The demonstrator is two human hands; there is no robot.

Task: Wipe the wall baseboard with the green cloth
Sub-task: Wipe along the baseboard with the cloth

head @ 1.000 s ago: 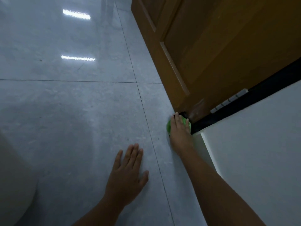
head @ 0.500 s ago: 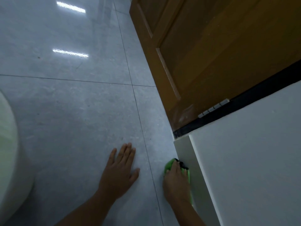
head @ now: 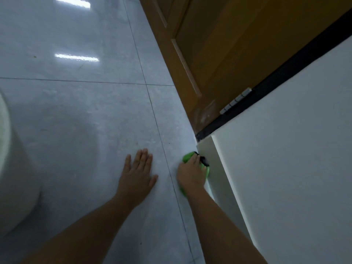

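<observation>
My right hand [head: 189, 173] presses a bunched green cloth [head: 187, 156] against the white baseboard [head: 219, 176] at the foot of the white wall [head: 285, 149], close to the baseboard's end by the door. The cloth has a small black part at its top, and most of it is hidden under the hand. My left hand [head: 137, 173] lies flat on the grey floor tiles [head: 85, 121], fingers spread, holding nothing, a short way left of the right hand.
A brown wooden door [head: 219, 44] with a silver hinge [head: 236, 101] and a black frame strip [head: 285, 73] stands beyond the baseboard's end. A rounded white object [head: 13, 178] sits on the floor at the left edge.
My right hand has slid the cloth from the door corner back along the baseboard towards me, then slightly forward again. The left hand stays planted on the floor.
</observation>
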